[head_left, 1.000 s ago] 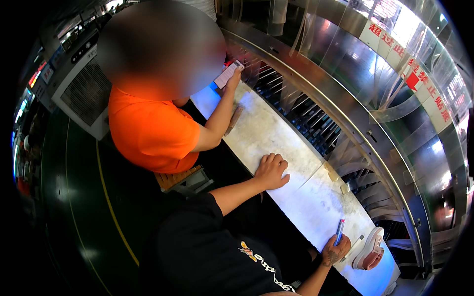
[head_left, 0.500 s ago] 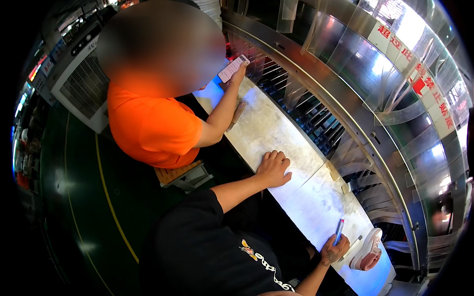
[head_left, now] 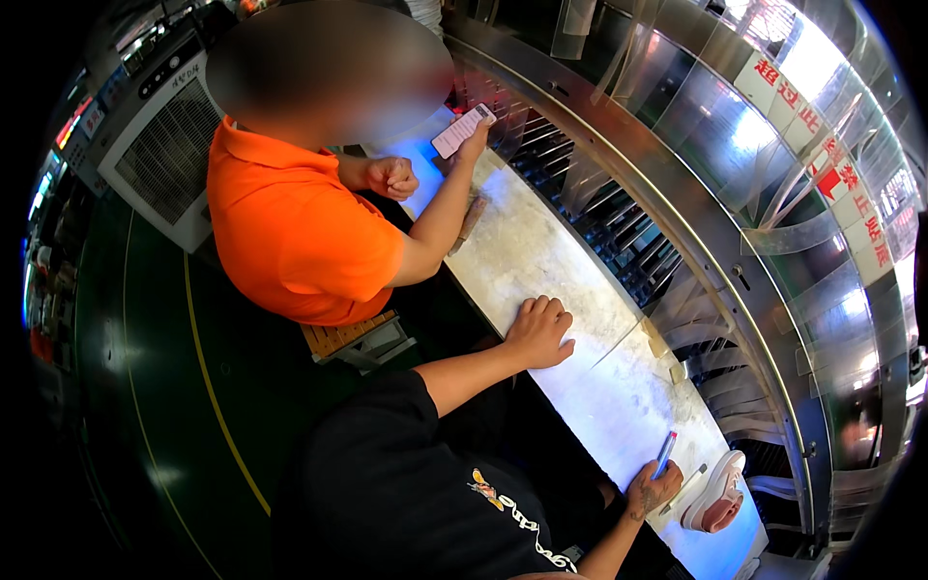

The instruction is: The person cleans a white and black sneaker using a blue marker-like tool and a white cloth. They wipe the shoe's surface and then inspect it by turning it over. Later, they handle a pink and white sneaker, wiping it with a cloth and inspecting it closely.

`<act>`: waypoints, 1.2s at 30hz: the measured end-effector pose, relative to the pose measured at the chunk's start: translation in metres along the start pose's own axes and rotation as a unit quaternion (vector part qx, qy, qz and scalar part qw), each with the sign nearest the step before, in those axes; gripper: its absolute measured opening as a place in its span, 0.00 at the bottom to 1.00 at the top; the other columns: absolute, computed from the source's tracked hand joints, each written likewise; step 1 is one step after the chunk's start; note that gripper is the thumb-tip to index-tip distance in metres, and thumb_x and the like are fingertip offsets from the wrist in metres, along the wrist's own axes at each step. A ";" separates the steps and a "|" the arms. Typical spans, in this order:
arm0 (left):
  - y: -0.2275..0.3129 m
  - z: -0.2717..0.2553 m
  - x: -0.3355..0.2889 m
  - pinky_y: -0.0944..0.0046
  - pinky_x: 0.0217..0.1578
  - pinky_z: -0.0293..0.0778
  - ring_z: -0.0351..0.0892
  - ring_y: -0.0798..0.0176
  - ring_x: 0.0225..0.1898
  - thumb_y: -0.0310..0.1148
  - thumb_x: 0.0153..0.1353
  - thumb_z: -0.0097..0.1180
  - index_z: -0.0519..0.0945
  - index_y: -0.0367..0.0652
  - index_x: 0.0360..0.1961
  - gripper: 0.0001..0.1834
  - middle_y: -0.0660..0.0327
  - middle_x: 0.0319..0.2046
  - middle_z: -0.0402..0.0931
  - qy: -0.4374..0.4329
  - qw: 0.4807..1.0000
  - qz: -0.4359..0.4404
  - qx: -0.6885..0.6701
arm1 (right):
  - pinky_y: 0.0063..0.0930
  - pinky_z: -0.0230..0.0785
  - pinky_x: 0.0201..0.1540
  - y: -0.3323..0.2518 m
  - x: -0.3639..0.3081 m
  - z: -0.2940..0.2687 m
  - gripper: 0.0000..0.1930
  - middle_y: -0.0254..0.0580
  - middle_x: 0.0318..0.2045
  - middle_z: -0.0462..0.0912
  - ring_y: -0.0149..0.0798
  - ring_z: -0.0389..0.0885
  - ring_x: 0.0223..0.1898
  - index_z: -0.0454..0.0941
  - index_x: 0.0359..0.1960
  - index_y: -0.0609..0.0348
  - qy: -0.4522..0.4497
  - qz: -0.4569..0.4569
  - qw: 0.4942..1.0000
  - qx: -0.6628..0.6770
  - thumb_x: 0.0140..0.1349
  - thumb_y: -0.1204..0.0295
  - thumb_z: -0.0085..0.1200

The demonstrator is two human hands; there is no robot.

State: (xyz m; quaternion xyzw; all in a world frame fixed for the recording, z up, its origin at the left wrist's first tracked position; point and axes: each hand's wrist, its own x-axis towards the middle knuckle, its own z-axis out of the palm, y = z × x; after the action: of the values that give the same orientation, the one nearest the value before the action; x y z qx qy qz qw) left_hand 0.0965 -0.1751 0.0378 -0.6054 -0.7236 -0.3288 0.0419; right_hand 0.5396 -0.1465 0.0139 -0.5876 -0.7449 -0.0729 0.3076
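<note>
My left hand [head_left: 540, 333] lies palm down on the long white worktable [head_left: 619, 406], its fingers loosely spread and nothing in them. At the table's near right, my right hand [head_left: 652, 487] is closed round a slim blue marker [head_left: 664, 454] with a red end, which points up and away. A thin white stick with a dark tip, perhaps a brush [head_left: 692, 480], lies just beside that hand. Right of it rests a white and pink shoe [head_left: 715, 495] with a pinkish opening, apart from both hands.
At my left a co-worker in an orange shirt [head_left: 290, 222] sits on a wooden-topped stool [head_left: 348, 336], holding a phone [head_left: 462, 132]. A brown-handled tool [head_left: 468, 224] lies by their arm. Along the far edge runs a metal conveyor machine [head_left: 696, 242] with clear plastic strips.
The co-worker leans back slightly, and their other hand now shows, raised near the chest. The view has shifted a little. My hands hold their places.
</note>
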 end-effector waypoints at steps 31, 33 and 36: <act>-0.001 0.002 -0.001 0.46 0.58 0.64 0.71 0.48 0.54 0.43 0.56 0.71 0.84 0.45 0.43 0.18 0.55 0.48 0.75 0.000 1.000 0.001 0.006 | 0.55 0.72 0.54 -0.009 -0.003 0.005 0.17 0.62 0.44 0.81 0.64 0.79 0.48 0.79 0.49 0.69 0.021 0.016 0.999 -0.020 0.64 0.69 0.62; -0.001 0.002 -0.001 0.46 0.58 0.64 0.71 0.48 0.54 0.43 0.56 0.71 0.84 0.46 0.43 0.18 0.55 0.48 0.75 -0.004 1.000 -0.002 0.006 | 0.55 0.72 0.54 -0.011 -0.002 0.004 0.17 0.62 0.44 0.81 0.64 0.79 0.48 0.79 0.49 0.69 0.025 0.014 0.999 -0.016 0.64 0.69 0.62; 0.000 0.001 0.001 0.46 0.58 0.64 0.71 0.48 0.55 0.43 0.56 0.71 0.84 0.46 0.43 0.18 0.56 0.48 0.75 -0.010 1.000 -0.004 0.005 | 0.55 0.72 0.54 -0.014 -0.004 0.000 0.17 0.62 0.44 0.81 0.64 0.79 0.48 0.79 0.50 0.69 0.019 0.027 0.999 -0.015 0.63 0.69 0.62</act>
State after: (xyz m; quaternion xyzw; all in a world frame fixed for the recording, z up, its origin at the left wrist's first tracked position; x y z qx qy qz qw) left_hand 0.0970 -0.1740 0.0374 -0.6052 -0.7282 -0.3196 0.0363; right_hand 0.5274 -0.1533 0.0151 -0.6104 -0.7215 -0.0873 0.3150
